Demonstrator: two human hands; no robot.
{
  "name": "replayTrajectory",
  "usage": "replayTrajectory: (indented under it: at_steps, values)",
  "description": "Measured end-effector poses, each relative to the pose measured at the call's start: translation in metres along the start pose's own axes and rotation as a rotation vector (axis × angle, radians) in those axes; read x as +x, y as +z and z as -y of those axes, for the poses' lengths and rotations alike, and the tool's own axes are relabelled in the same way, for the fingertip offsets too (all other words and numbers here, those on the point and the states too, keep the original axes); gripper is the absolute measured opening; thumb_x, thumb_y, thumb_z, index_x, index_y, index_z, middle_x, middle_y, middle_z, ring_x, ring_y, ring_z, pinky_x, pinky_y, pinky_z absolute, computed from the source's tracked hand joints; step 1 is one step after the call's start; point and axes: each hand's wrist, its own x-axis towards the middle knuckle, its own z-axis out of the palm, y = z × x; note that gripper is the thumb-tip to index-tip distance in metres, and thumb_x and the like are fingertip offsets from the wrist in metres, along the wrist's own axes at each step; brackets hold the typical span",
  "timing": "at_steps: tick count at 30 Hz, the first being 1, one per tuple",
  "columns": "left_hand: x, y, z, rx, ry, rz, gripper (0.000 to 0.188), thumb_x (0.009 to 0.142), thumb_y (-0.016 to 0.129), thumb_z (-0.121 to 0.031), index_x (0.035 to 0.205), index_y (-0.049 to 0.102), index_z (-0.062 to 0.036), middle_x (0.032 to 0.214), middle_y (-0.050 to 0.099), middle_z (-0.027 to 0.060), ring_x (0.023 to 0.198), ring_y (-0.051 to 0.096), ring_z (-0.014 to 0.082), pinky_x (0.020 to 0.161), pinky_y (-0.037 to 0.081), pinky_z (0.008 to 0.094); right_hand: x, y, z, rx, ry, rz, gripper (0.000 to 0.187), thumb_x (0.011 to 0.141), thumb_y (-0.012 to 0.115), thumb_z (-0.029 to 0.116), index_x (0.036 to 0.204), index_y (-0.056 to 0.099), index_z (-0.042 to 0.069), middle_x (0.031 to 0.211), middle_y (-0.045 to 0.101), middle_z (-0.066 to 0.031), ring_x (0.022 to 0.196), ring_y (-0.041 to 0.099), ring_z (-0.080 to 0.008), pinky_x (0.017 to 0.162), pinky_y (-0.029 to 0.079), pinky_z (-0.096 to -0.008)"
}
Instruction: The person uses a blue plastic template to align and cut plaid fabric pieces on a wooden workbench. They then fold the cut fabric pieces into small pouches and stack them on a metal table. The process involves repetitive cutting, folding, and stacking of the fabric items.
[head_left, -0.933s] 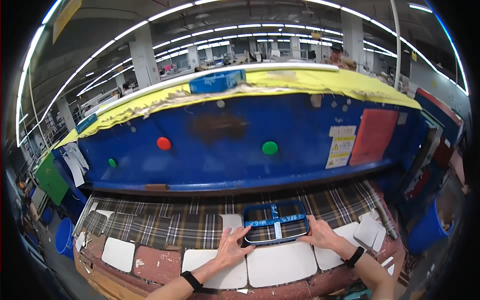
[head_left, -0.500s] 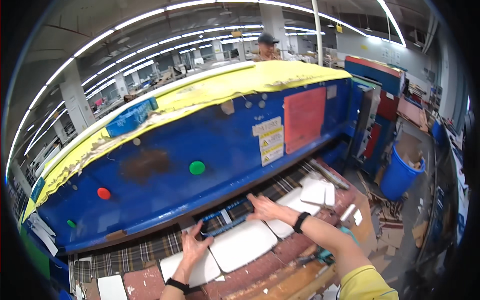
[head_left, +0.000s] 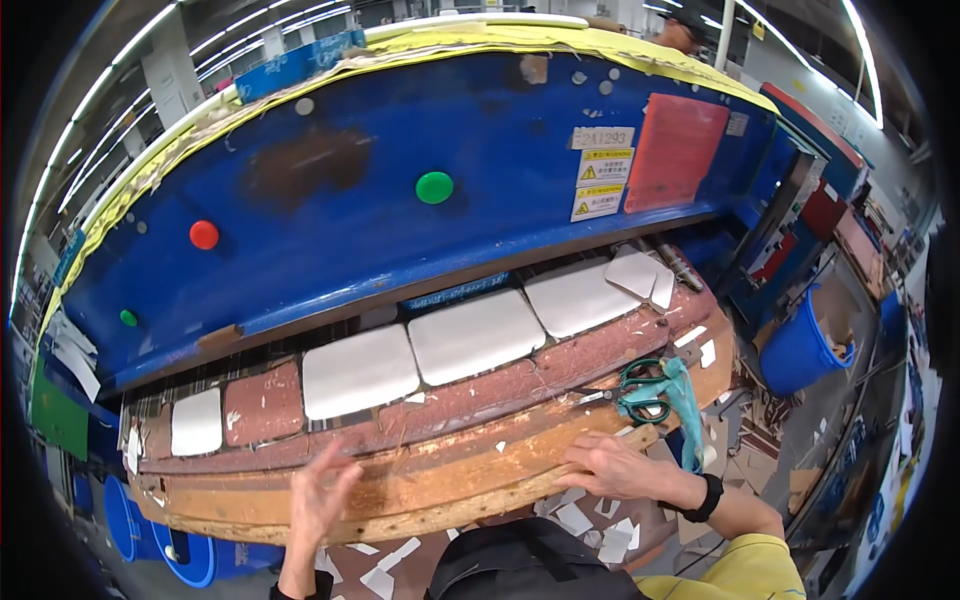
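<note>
My left hand (head_left: 322, 490) hovers over the front edge of the wooden board (head_left: 480, 485), fingers apart and nothing in them. Farther right, my right hand (head_left: 605, 467) is by the same edge, fingers loosely bent with nothing visible in them. Beyond the hands, white rounded panels (head_left: 475, 337) lie in a row on the worn reddish pad (head_left: 470, 410). Behind them a blue metal frame, like a cutting die (head_left: 455, 291), shows partly below the lower edge of the big blue machine (head_left: 330, 240). Dark plaid fabric (head_left: 240, 362) runs under that edge, mostly hidden.
Green-handled scissors (head_left: 645, 390) and a teal cloth (head_left: 684, 410) lie at the board's right. Red (head_left: 204, 235) and green (head_left: 434, 187) buttons are on the machine front. Blue bins (head_left: 808, 345) stand on the floor among scraps (head_left: 600, 525).
Both hands have left the blue frame and drawn back to the board's front edge. The frame now shows less, farther under the machine edge. My view has tilted down.
</note>
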Motion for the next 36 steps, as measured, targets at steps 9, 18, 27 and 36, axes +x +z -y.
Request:
replayTrajectory:
  at_steps: [9, 18, 27, 36]
  values:
    - [0.068, -0.135, 0.107, 0.053, 0.003, -0.856, 0.075, 0.1, 0.049, -0.046, 0.152, 0.021, 0.0016, 0.156, 0.025, 0.024, 0.145, 0.027, 0.0326, 0.118, 0.02, 0.0362, 0.129, -0.107, 0.042, 0.018, 0.081, 0.029, 0.045, 0.094, 0.06, 0.039, 0.082, 0.068, -0.004, 0.069, 0.063, -0.0247, 0.062, 0.064, -0.0377, 0.058, 0.049, -0.0422]
    - [0.177, -0.226, 0.126, -0.038, -0.098, -0.999, 0.093, 0.097, 0.041, -0.061, 0.153, 0.005, 0.0025, 0.16, 0.016, 0.0194, 0.149, 0.016, 0.0297, 0.119, 0.016, 0.0346, 0.263, -0.156, 0.047, -0.143, 0.219, -0.564, 0.059, 0.089, 0.065, 0.048, 0.058, 0.064, -0.002, 0.055, 0.061, -0.0182, 0.063, 0.065, -0.04, 0.059, 0.052, -0.044]
    - [0.037, -0.067, -0.013, -0.369, 0.266, -0.126, 0.056, 0.1, 0.056, -0.022, 0.149, 0.036, -0.0056, 0.131, 0.061, 0.0169, 0.114, 0.06, 0.0214, 0.094, 0.048, 0.0344, 0.136, -0.138, 0.215, 0.859, -0.234, -0.44, 0.017, 0.092, 0.06, 0.013, 0.098, 0.065, -0.002, 0.084, 0.07, -0.0111, 0.067, 0.065, -0.0146, 0.06, 0.053, -0.0285]
    - [0.0, 0.075, -0.102, 0.149, 0.762, 0.194, 0.056, 0.085, 0.073, -0.023, 0.131, 0.054, 0.0018, 0.116, 0.063, 0.0202, 0.103, 0.061, 0.0333, 0.086, 0.044, 0.0407, 0.084, -0.132, 0.252, 0.411, -0.935, -0.962, 0.047, 0.102, 0.047, 0.043, 0.11, 0.074, 0.005, 0.065, 0.053, -0.0063, 0.043, 0.039, -0.0102, 0.039, 0.026, -0.0246]
